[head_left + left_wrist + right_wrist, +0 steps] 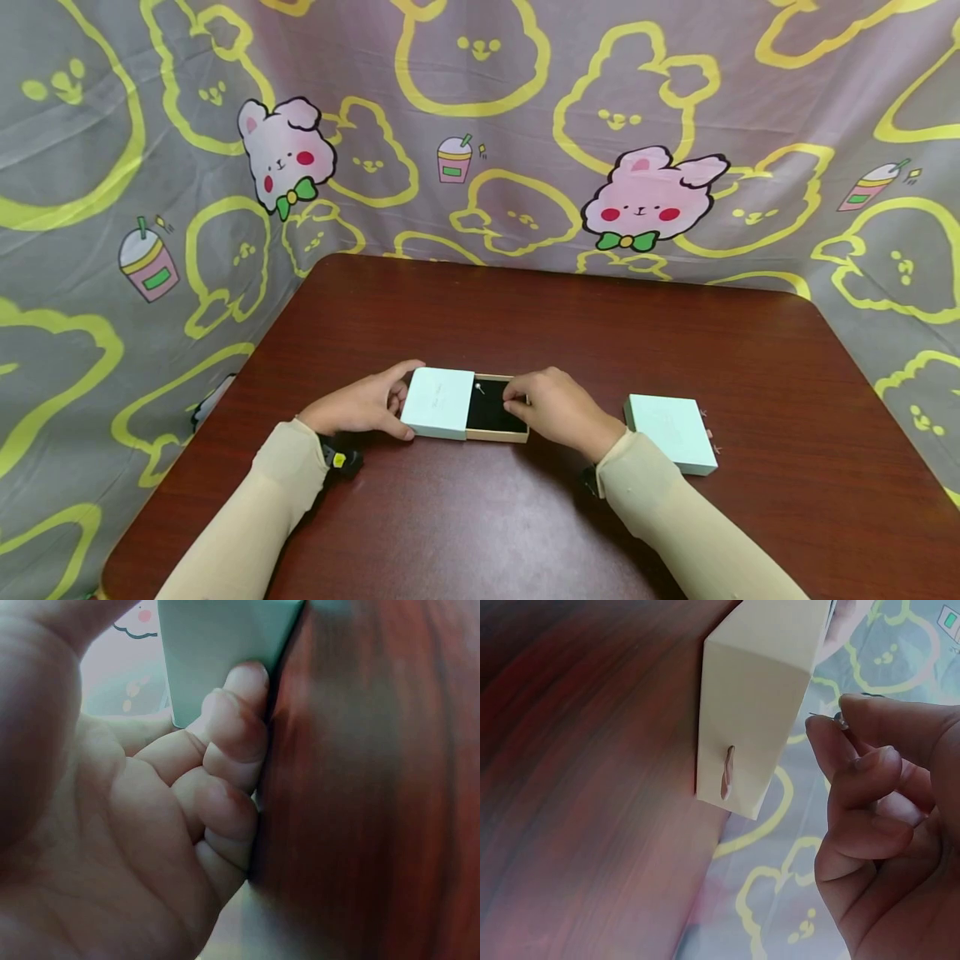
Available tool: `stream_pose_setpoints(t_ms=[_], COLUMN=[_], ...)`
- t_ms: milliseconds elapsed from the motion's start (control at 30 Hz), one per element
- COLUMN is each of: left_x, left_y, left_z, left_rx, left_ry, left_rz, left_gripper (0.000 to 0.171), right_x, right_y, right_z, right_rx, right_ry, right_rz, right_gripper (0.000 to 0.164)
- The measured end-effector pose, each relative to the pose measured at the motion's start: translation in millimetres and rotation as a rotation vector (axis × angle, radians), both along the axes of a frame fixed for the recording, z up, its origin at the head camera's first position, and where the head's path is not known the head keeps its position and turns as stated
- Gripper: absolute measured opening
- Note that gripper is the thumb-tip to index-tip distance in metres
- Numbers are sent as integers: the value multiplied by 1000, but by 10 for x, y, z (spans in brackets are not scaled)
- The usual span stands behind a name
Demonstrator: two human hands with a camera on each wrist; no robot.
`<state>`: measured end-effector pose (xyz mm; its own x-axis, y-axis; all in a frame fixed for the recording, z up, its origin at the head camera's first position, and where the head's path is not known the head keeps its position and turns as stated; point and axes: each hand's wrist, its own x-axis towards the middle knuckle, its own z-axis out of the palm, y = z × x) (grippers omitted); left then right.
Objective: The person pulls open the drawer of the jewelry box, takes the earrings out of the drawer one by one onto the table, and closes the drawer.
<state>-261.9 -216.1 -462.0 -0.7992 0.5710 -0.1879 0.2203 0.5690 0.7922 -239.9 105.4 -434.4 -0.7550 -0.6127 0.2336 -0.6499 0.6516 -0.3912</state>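
My left hand [360, 404] grips the left end of a pale mint jewelry box [438, 404], thumb at the near side and fingers at the far side. In the left wrist view, curled fingertips [232, 727] touch the box's end. The cream drawer [498, 436] is pulled partway out to the right, showing a black insert [489, 412] with a small shiny stud [479, 386] on it. Over the drawer's right end, my right hand [558, 408] pinches a tiny metal stud earring [841, 720] between thumb and forefinger, its thin post pointing out.
A second mint box [671, 429], closed, lies to the right on the brown table [525, 325], small thin things along its right side, too small to tell. A ribbon tab [728, 772] hangs from the drawer's end. Patterned fabric [517, 158] hangs around the table.
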Motion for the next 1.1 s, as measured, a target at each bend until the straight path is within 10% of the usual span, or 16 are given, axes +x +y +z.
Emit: stream_pose_setpoints(t_ms=[1100], left_x=[2], left_y=[2], left_z=[-12], left_rx=[-12], left_ry=[5], left_rz=[9], left_gripper=[99], right_x=[9], right_y=[109], right_z=[-10], right_rx=[-25], right_ry=[-94], right_rz=[-69], right_gripper=[7])
